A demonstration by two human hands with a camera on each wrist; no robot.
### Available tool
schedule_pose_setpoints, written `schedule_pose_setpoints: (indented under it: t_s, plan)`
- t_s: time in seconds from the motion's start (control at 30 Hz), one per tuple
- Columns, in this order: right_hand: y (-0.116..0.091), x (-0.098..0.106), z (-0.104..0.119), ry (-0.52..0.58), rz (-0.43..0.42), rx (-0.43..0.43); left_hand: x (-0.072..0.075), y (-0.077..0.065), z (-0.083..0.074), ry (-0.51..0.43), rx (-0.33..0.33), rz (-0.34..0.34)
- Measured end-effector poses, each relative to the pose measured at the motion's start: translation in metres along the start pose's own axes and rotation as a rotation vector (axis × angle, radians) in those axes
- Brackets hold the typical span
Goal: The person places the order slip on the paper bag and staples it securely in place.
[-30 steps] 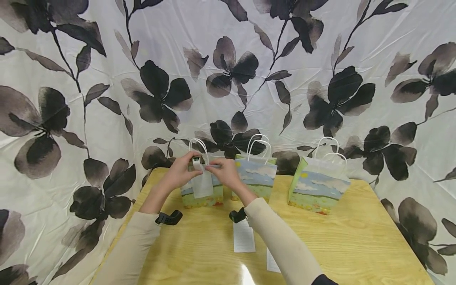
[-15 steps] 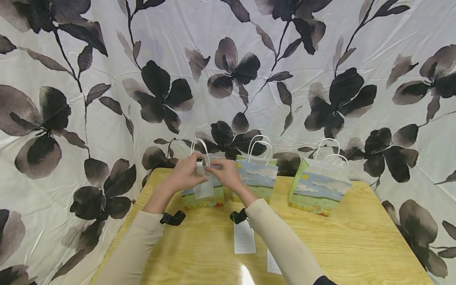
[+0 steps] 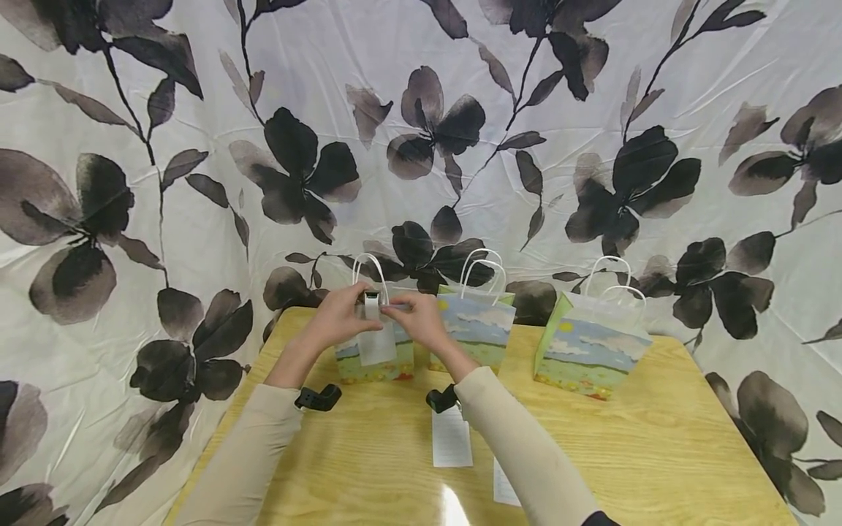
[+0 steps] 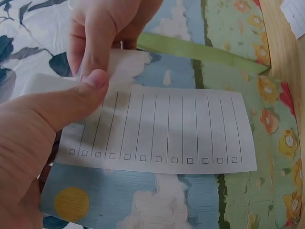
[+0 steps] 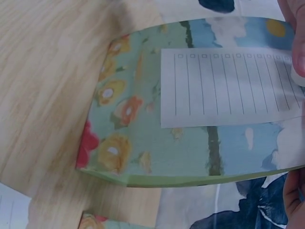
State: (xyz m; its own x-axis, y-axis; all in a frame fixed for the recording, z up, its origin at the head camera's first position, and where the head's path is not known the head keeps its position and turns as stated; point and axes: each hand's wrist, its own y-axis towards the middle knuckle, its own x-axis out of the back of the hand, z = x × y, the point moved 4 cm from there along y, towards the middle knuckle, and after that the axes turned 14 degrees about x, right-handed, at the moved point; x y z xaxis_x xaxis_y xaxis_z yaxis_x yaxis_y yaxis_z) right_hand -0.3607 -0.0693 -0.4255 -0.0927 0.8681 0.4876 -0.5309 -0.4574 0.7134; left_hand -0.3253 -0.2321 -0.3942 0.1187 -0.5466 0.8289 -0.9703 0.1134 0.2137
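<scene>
My left hand (image 3: 334, 318) grips a small white stapler-like tool (image 3: 372, 308) with a dark end, set at the top of a white checklist sheet (image 4: 176, 129). The sheet has ruled lines and a row of small boxes, and lies against the front of a paper gift bag (image 4: 114, 195) painted with sky and flowers. In the left wrist view my thumb presses over the sheet's top end, by the tool's white body (image 4: 47, 84). My right hand (image 3: 419, 317) pinches the bag's upper edge just right of the sheet. The fingers behind the bag are hidden.
Two matching gift bags with white handles, a middle one (image 3: 475, 329) and a right one (image 3: 588, 354), stand along the back of the wooden table (image 3: 388, 453). Another lined sheet (image 3: 452, 442) lies near the right forearm, with a further sheet (image 3: 504, 486) partly under the sleeve. Floral cloth (image 3: 513, 183) hangs behind.
The white tool shifted slightly right and turned more upright at the sheet's top. The left fingers pressed closer together half a second ago, then loosened slightly. The right hand keeps its pinch.
</scene>
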Motion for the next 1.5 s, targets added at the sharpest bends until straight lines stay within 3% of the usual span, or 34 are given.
schedule_pose_setpoints:
  t_s: [0.27,0.47,0.57,0.73,1.0,1.5]
  plan:
    - [0.005,0.002,0.000,-0.012,-0.015,0.008,0.008,0.009,-0.004,0.119,-0.093,-0.016]
    - [0.007,0.003,-0.005,-0.011,0.001,-0.034,0.010,0.016,-0.004,0.165,-0.012,0.044]
    - [0.005,0.002,-0.005,-0.016,0.003,-0.033,0.007,0.017,0.000,0.174,-0.008,0.051]
    - [0.007,0.004,-0.003,-0.018,-0.012,-0.003,0.007,0.019,0.006,0.123,-0.037,0.041]
    - [0.006,0.001,-0.002,-0.017,0.017,-0.006,0.004,0.016,0.011,0.087,0.000,0.064]
    - [0.000,-0.005,-0.003,0.022,0.011,-0.003,0.001,0.010,0.014,-0.028,-0.058,0.028]
